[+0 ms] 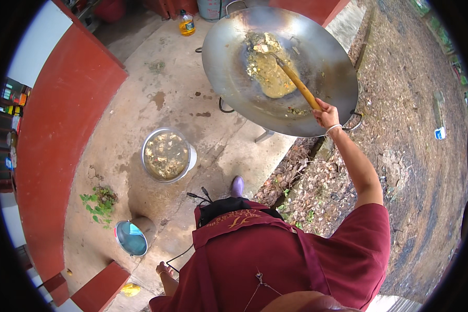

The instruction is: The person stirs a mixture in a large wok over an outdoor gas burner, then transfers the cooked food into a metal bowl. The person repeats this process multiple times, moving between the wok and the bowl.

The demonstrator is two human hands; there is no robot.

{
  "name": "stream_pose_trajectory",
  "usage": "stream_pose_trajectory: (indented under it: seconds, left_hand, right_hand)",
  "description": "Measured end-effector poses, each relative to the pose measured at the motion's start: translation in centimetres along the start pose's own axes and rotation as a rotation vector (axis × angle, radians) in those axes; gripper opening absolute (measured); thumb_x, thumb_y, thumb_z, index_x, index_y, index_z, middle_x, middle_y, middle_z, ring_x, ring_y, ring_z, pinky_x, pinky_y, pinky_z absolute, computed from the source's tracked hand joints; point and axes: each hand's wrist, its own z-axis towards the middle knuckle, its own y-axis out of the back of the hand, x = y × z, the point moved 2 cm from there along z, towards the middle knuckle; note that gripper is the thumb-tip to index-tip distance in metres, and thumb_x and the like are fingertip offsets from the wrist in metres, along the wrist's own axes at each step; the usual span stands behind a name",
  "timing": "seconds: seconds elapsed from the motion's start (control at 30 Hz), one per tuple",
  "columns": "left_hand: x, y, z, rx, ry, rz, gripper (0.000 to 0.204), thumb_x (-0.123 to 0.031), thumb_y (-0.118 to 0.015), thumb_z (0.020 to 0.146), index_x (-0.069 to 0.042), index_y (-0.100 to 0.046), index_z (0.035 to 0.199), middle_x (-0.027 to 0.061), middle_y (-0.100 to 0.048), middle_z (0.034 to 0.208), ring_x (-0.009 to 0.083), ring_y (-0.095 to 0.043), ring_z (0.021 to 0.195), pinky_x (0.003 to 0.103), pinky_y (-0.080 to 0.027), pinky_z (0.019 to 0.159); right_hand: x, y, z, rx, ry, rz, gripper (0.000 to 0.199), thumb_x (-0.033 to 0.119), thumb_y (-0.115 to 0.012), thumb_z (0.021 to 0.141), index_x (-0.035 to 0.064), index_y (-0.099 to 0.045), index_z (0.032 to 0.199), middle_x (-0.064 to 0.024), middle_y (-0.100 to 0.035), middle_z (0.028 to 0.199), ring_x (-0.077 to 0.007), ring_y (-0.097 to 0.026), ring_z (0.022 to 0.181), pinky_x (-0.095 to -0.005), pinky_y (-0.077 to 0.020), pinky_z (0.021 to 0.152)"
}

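My right hand (326, 114) is closed around the wooden handle of a long wok utensil (301, 88). Its head dips among the food, so its shape is hidden. A large, wide metal wok (226, 57) stands ahead of me, tilted in view, with a yellowish, chunky broth (275, 80) pooled in its middle. Low at my left side hangs my left hand (165, 270), fingers loosely curled and apart, with nothing visible in it. A thin black cable (181, 255) loops beside that hand.
A pale bucket (192, 156) of similar food stands on the concrete, with a second bucket (143, 229) holding bluish liquid nearer me. An oil bottle (186, 25) sits beyond. Low red walls (67, 135) run along the left; leaf-strewn soil (400, 104) lies right.
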Motion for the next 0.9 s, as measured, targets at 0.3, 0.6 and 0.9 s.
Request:
stream_pose_trajectory:
  seconds: [0.3, 0.6, 0.9]
  left_hand:
    - [-0.5, -0.2, 3.5, 0.075, -0.051, -0.057, 0.041, -0.022, -0.052, 0.079, -0.009, -0.037, 0.114, 0.0094, -0.046, 0.091, 0.0337, -0.055, 0.091, 0.056, -0.039, 0.073]
    - [-4.7, -1.1, 2.7, 0.147, -0.120, 0.081, 0.043, -0.023, -0.052, 0.079, -0.006, -0.036, 0.115, 0.0133, -0.047, 0.098, 0.0331, -0.053, 0.095, 0.051, -0.043, 0.071]
    - [-5.4, -1.1, 5.2, 0.179, -0.152, 0.133, 0.042, -0.023, -0.052, 0.078, -0.006, -0.037, 0.114, 0.0137, -0.046, 0.103, 0.0316, -0.052, 0.097, 0.048, -0.044, 0.067]
  right_hand:
    - [1.0, 0.5, -6.7, 0.016, -0.015, 0.016, 0.052, -0.007, -0.056, 0.072, 0.0020, -0.044, 0.122, -0.0027, -0.051, 0.059, -0.0067, -0.038, 0.037, -0.0207, -0.0259, 0.032]
    - [2.2, 0.5, -14.6, -0.012, -0.053, -0.024, 0.049, -0.006, -0.057, 0.072, 0.0001, -0.046, 0.119, -0.0040, -0.056, 0.063, -0.0063, -0.040, 0.039, -0.0201, -0.0275, 0.034]
    - [2.3, -0.5, -19.6, -0.039, -0.061, -0.041, 0.048, -0.005, -0.059, 0.071, 0.0021, -0.049, 0.117, -0.0025, -0.056, 0.063, -0.0046, -0.039, 0.038, -0.0185, -0.0273, 0.033]
